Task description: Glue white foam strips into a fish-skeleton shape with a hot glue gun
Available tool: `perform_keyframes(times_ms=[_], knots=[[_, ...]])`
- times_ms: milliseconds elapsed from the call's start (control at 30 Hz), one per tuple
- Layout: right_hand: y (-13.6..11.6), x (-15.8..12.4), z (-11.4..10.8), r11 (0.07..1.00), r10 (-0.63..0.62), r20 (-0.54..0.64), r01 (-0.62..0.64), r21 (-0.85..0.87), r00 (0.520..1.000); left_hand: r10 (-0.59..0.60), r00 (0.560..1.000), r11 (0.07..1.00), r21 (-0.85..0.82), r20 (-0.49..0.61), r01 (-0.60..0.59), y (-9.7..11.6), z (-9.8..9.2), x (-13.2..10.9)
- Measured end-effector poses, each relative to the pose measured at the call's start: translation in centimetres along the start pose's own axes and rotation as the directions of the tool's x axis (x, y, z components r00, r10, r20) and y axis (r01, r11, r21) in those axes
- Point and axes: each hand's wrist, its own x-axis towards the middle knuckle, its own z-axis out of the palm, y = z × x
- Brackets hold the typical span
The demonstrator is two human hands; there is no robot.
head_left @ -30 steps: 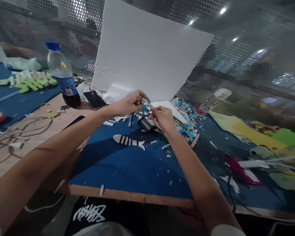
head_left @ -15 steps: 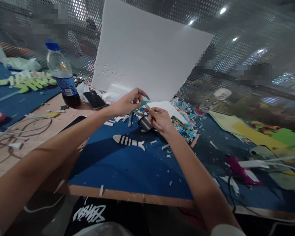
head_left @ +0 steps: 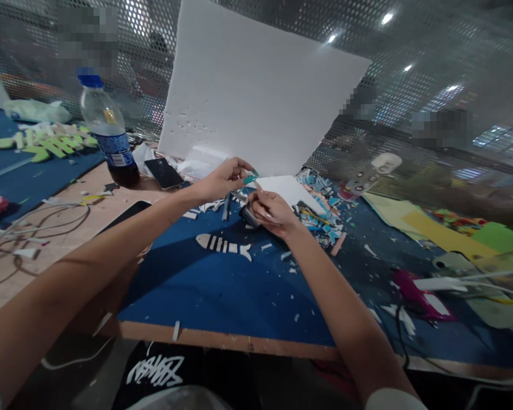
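Note:
Both my arms reach to the middle of a blue mat [head_left: 222, 290]. My left hand [head_left: 222, 179] is curled, its teal-nailed fingertips pinching something small that I cannot make out. My right hand [head_left: 271, 212] is closed just to its right, fingers pressed together over a dark metal cylinder [head_left: 247, 216] that lies on the mat. The fingertips of both hands almost meet. A white fish-skeleton cut-out [head_left: 223, 245] lies on the mat just in front of my hands. A flat white foam piece [head_left: 291, 190] lies right behind my right hand.
A big white foam sheet [head_left: 256, 91] leans on the perforated screen behind. A cola bottle [head_left: 106, 131] and a phone [head_left: 164, 172] stand at the left. Coloured foam scraps [head_left: 322, 213] pile to the right, with paper sheets [head_left: 444, 233] and cables beyond. Green cut-outs [head_left: 47, 145] lie far left.
My right hand has moved down and left, closer to the dark cylinder. My left hand's fingers opened a little, then curled back to a pinch.

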Motion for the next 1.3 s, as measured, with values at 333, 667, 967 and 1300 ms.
perform_keyframes(times_ms=[333,667,967,1300], knots=[[0.0,-0.2,0.3,0.997,-0.06,0.026,0.061,-0.045,0.998,0.03,0.999,0.984,0.177,-0.033,-0.023,-0.6,0.0,0.1],[0.2,0.4,0.1,0.997,-0.072,-0.289,0.075,0.002,0.955,-0.052,0.998,0.718,0.696,0.043,0.007,2.7,0.6,-1.6],[0.4,0.3,0.3,0.985,-0.155,-0.361,0.115,-0.129,0.919,-0.134,0.977,0.851,0.525,0.166,0.027,2.8,-0.8,-0.9],[0.5,0.2,0.3,0.899,-0.341,-0.395,0.172,-0.403,0.853,-0.109,0.985,0.955,0.288,0.135,0.067,4.9,-2.8,-1.2]])
